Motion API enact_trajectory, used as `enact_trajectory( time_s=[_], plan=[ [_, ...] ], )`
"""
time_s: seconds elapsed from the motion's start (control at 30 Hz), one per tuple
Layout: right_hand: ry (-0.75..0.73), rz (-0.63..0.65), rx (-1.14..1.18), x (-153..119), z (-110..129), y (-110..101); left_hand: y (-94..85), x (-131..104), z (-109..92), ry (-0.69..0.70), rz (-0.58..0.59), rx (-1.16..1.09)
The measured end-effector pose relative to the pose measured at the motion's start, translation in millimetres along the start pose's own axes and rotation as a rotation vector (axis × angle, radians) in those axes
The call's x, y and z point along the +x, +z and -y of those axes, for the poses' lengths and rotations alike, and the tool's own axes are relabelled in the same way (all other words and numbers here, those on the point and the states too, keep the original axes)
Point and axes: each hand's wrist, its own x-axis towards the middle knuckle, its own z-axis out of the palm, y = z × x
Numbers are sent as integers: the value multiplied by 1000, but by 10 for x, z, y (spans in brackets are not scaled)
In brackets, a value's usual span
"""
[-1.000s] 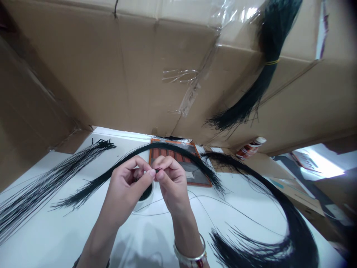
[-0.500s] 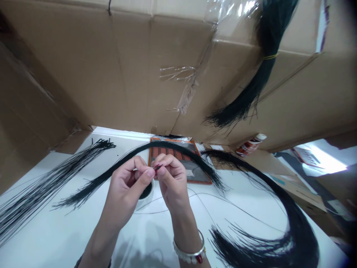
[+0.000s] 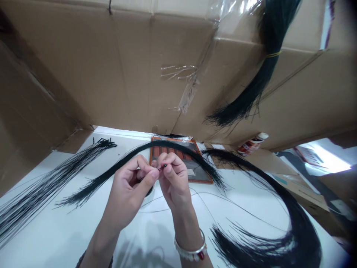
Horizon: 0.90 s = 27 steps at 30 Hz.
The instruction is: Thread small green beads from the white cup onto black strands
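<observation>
We see the left hand (image 3: 131,191) and the right hand (image 3: 175,182) together at the lower centre of the frame, each pinching a thin strand (image 3: 160,168) between thumb and fingertips; its dark tip (image 3: 165,165) shows beside the right thumb. Behind the left hand we note a white cup (image 3: 147,200), partly hidden. On the white table (image 3: 61,234) lie a straight bundle (image 3: 55,182) at left, an arched bundle (image 3: 97,182) behind the hands and a curved bundle (image 3: 302,223) at lower right. We observe a hanging bundle (image 3: 269,69) at upper right.
</observation>
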Motion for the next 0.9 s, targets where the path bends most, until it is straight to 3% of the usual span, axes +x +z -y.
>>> enact_trajectory(
  time_s=[0.4,0.67,0.9],
  plan=[
    [-6,14,-33,-4,-3,-17,-48,7,19,24,7,77],
    [-31,26,-176,9,28,-56,-43,-24,-10,137,-10,258],
    [-14,112,-341,-12,9,4,70,-65,121,285,-172,311]
  ],
)
